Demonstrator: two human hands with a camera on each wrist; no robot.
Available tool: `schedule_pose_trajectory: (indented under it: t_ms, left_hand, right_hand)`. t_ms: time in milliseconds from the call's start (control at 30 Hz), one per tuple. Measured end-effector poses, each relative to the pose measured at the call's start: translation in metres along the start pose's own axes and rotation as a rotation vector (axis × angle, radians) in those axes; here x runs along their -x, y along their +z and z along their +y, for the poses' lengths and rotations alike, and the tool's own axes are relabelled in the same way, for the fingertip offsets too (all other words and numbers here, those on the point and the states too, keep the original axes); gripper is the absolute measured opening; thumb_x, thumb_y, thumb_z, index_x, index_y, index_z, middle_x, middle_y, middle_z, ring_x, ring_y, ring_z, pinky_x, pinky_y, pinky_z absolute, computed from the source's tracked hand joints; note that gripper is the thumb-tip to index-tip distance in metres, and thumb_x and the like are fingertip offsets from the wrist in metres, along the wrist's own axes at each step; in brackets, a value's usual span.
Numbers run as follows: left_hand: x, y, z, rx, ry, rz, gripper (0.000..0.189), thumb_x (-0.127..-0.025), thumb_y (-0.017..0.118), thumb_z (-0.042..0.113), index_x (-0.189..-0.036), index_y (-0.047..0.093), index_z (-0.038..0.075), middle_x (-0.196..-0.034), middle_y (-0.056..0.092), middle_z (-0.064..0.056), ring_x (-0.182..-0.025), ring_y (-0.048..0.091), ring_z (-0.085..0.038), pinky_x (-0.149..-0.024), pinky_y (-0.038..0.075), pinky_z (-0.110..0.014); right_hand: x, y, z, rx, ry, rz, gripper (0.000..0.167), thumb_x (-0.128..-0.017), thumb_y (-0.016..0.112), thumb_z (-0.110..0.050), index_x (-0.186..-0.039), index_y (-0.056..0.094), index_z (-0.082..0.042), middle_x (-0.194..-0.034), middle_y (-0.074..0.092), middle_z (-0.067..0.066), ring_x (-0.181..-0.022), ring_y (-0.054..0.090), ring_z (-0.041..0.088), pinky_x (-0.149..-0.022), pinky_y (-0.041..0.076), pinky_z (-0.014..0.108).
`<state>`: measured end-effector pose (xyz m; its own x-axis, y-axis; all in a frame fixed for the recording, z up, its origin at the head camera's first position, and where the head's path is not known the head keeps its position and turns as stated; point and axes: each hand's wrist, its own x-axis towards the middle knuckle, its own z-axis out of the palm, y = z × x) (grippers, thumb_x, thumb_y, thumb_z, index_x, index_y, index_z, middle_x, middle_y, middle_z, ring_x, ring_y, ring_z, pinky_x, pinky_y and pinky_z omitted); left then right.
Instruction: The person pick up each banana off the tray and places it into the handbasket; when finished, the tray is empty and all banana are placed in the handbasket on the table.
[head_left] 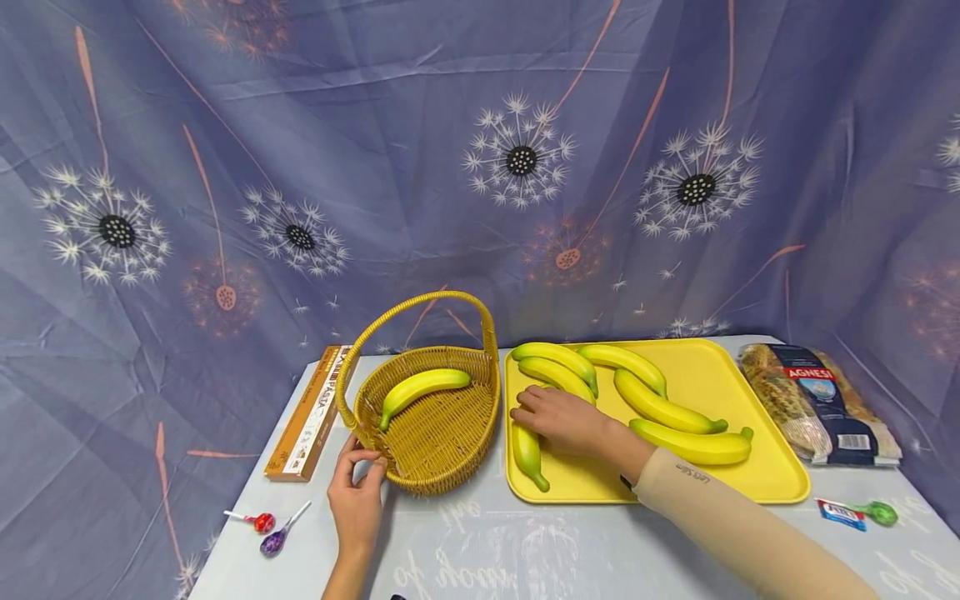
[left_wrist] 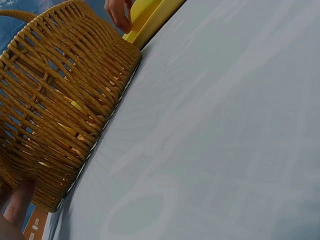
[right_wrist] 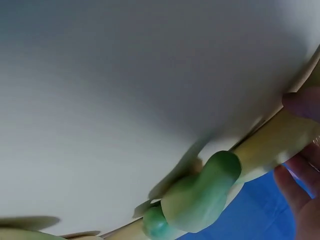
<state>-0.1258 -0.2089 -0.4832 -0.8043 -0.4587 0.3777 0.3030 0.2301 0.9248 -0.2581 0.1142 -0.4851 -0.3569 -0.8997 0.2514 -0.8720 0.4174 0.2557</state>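
My left hand [head_left: 358, 493] holds the near-left rim of a woven wicker basket [head_left: 442, 443] with a tall arched handle. One yellow banana [head_left: 424, 386] lies inside the basket. My right hand [head_left: 564, 418] reaches over a yellow tray [head_left: 701, 367] and grips the leftmost banana [head_left: 527, 457], whose green tip points toward me. In the right wrist view, thumb and fingers [right_wrist: 292, 187] lie on opposite sides of that banana [right_wrist: 272, 142]. Several more bananas [head_left: 667, 406] rest on the tray, one of them partly hidden behind my right hand.
Left of the basket lies a long pasta box [head_left: 313, 417], with a red lollipop [head_left: 263, 522] and a purple lollipop [head_left: 273, 543] nearer me. A pasta bag [head_left: 821, 404] sits right of the tray; a small wrapped sweet [head_left: 842, 514] and green lollipop [head_left: 881, 512] lie before it.
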Motion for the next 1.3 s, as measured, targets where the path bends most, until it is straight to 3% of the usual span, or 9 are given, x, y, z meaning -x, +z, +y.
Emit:
schedule_pose_trajectory:
  t_ms: [300, 567, 1000, 1300]
  left_hand:
    - [0.0, 0.0, 0.001, -0.01, -0.006, 0.007, 0.007, -0.082, 0.061, -0.013, -0.088, 0.062, -0.01, -0.139, 0.048, -0.016, -0.12, 0.05, -0.024, -0.07, 0.054, -0.019]
    - [0.0, 0.0, 0.001, -0.015, 0.006, 0.016, 0.007, -0.082, 0.061, -0.013, -0.089, 0.062, -0.011, -0.138, 0.048, -0.015, -0.118, 0.051, -0.013, -0.07, 0.054, -0.018]
    - [0.003, -0.003, 0.003, -0.033, -0.027, 0.009, 0.008, -0.083, 0.062, -0.011, -0.091, 0.062, -0.011, -0.139, 0.048, -0.012, -0.122, 0.049, -0.019, -0.068, 0.053, -0.017]
    - [0.002, -0.001, 0.004, -0.037, -0.022, 0.016, 0.008, -0.084, 0.062, -0.01, -0.091, 0.062, -0.011, -0.139, 0.049, -0.012, -0.123, 0.048, -0.027, -0.068, 0.053, -0.016]
  right_hand:
    - [0.001, -0.003, 0.002, -0.046, 0.028, -0.023, 0.03, -0.081, 0.068, -0.013, -0.11, 0.063, -0.019, -0.092, 0.048, 0.001, -0.081, 0.047, 0.02, -0.076, 0.045, 0.034]
    - [0.008, -0.011, 0.007, -0.075, 0.067, -0.024, 0.041, -0.077, 0.07, -0.013, -0.117, 0.064, -0.021, -0.1, 0.048, 0.002, -0.086, 0.045, 0.019, -0.078, 0.044, 0.032]
    - [0.012, -0.041, 0.003, -0.114, 0.099, 0.051, 0.047, -0.077, 0.077, -0.017, -0.122, 0.063, -0.016, -0.109, 0.053, 0.002, -0.094, 0.05, 0.019, -0.08, 0.047, 0.032]
    - [-0.003, -0.076, 0.003, -0.113, 0.117, 0.098, 0.051, -0.074, 0.076, -0.01, -0.123, 0.062, -0.016, -0.114, 0.054, 0.004, -0.103, 0.05, 0.021, -0.087, 0.046, 0.033]
